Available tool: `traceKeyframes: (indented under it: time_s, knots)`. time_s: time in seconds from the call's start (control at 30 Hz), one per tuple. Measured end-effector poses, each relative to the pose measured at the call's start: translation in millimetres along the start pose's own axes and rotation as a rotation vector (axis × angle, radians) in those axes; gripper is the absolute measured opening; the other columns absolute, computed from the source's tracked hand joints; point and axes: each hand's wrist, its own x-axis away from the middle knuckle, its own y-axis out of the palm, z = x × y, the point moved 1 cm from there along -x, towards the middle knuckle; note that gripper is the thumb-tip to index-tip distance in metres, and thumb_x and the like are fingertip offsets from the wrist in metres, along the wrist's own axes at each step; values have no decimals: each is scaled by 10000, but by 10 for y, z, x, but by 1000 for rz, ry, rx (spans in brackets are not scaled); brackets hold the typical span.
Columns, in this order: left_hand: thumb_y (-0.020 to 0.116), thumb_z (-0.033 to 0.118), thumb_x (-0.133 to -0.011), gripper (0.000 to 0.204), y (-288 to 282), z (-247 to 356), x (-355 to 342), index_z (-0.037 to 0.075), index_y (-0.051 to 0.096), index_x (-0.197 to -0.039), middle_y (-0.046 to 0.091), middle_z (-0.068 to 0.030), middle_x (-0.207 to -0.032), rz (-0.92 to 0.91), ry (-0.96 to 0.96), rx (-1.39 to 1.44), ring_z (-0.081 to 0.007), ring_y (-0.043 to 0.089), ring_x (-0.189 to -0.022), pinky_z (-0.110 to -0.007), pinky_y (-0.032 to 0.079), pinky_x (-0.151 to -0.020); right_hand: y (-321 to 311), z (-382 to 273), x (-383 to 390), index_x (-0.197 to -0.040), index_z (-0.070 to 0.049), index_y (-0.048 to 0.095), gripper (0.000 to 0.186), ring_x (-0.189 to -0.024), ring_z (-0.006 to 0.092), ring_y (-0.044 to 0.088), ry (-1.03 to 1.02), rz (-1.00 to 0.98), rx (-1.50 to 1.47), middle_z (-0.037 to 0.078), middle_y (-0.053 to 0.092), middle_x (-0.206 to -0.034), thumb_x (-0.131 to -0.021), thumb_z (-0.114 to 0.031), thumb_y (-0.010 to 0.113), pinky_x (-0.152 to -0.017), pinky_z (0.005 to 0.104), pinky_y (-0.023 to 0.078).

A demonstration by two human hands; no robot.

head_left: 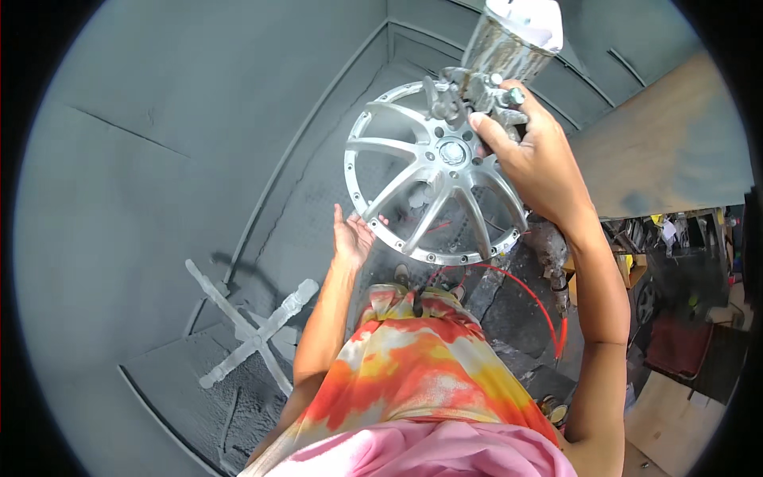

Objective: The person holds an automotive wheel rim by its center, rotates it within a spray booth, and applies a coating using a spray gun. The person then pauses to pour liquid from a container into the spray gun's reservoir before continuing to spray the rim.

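Note:
A silver multi-spoke wheel [455, 176] faces up at the centre, level with my hands; what bears it is hidden. My right hand [531, 155] is closed round a spray gun [489, 99] over the wheel's upper right. The gun's paint-smeared cup [513, 44] rises at the top of the view. My left hand [354, 238] is at the wheel's lower-left rim, palm up. Its thumb stands apart from the rim, while the other fingers reach behind it and fingertips show in the opening beyond. Whether that hand bears any weight I cannot tell.
A coated cross-shaped stand [256, 340] is at lower left beside the grey wall [175, 159]. A red hose [524, 290] curves below the wheel to a metal fitting. A brown panel [660, 143] and cluttered shelves [675, 238] are on the right.

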Motion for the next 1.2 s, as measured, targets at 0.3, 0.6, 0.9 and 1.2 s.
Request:
traceKeyframes:
  time_s: [0.3, 0.6, 0.9, 1.2]
  knots:
    - [275, 657, -1051, 742, 8, -52, 128, -18, 545, -1199, 706, -178, -1119, 74, -41, -87, -290, 695, -972, -438, 568, -909, -105, 149, -161, -1150, 4, 579, 302, -848, 404, 674, 102, 144, 126, 220, 689, -864, -964, -224, 646, -799, 438, 505]
    - [182, 729, -1016, 925, 138, -519, 484, -64, 539, -1330, 666, -228, -1285, -30, -261, -127, -333, 644, -1211, -482, 481, -1094, -41, -62, -9, -1112, -4, 617, 252, -726, 105, 570, 159, -40, -227, 53, 657, -794, -962, -200, 669, -722, 302, 499]
    - [153, 694, -1036, 903, -45, 62, -116, -82, 548, -1274, 697, -216, -1082, 86, -74, -79, -331, 693, -1039, -463, 550, -988, -30, 43, -84, -1139, 8, 603, 279, -699, 217, 652, 58, 72, -17, 128, 685, -778, -954, -194, 656, -711, 356, 511]
    - [184, 700, -1033, 914, 95, 362, -142, -113, 537, -1257, 690, -252, -1137, -77, -83, -151, -344, 689, -1029, -457, 539, -983, -69, 142, -152, -1174, 12, 587, 307, -823, 369, 689, 68, 174, 112, 215, 704, -873, -960, -200, 645, -793, 429, 509]
